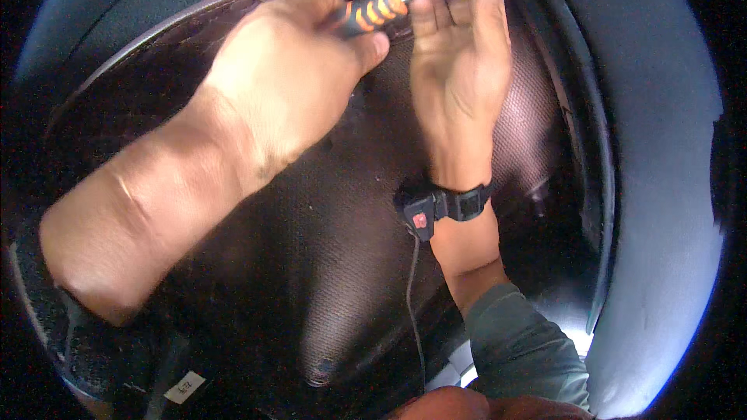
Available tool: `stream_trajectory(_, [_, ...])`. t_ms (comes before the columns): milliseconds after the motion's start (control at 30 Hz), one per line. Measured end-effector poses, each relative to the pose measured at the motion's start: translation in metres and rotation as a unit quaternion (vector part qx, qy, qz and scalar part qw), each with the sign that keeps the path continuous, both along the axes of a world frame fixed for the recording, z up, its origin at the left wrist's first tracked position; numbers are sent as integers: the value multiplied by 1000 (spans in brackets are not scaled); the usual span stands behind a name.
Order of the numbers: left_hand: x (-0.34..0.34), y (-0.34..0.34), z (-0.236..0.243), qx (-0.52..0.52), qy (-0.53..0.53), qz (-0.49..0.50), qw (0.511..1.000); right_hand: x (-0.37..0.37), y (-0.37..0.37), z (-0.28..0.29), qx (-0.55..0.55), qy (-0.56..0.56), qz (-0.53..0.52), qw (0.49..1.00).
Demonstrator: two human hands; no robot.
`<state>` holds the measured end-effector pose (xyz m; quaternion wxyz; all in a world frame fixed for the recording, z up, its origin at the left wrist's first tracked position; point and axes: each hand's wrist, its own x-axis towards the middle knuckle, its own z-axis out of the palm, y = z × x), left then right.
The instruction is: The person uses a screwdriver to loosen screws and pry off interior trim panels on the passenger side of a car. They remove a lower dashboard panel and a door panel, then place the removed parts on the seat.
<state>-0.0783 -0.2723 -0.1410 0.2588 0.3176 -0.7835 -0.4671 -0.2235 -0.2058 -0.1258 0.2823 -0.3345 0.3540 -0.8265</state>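
The screwdriver point(389, 5) hung over the far edge of the brown textured lining point(354, 210), its dark handle with orange bands toward the lining's left side and its metal shaft slanting up toward the lining's far right corner. The left hand point(288, 70), over the far left part of the lining, was closed round the handle; its thumb lay along the near side, and the banded front part stuck out beyond the grip.

The right hand point(461, 62), over the far right part of the lining, was turned palm up and half open. Its fingers were loosely bent, with the shaft running across them, and its thumb tip reached up just beside the collar at the working end; whether they pinched the metal could not be told.

A black wrist strap point(471, 204) circled the right wrist above the lining's right half, with a thin cable point(413, 303) hanging toward the lining's near edge. The dark green sleeve point(529, 342) lay across the lining's near right corner. A padded blue-grey surface point(661, 187) curved along the lining's right side.
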Motion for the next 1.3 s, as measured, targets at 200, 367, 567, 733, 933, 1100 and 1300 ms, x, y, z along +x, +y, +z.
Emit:
stream_trajectory(200, [0, 10, -44, 219, 26, -25, 975, -42, 38, -100, 72, 40, -21, 996])
stream_trajectory(367, [13, -5, -54, 122, -97, -89, 984, -54, 24, -123, 234, 0, -109, 966])
stream_trajectory(567, [21, 46, -69, 266, -43, -114, 956, -49, 19, -179, 289, 233, -85, 925])
stream_trajectory(733, [-32, 114, -76, 176, -57, -173, 967, -68, 15, -191, 295, 305, -81, 902])
stream_trajectory(933, [-123, 116, -77, 178, 19, -135, 975, -70, 22, -183, 282, 59, 71, 955])
stream_trajectory(1100, [-161, 135, -114, 196, 267, -167, 929, -82, 31, -196, 173, 64, -5, 983])
stream_trajectory(1300, [-105, 83, -107, 265, 318, -132, 901, -55, 40, -144, 198, -172, -45, 964])
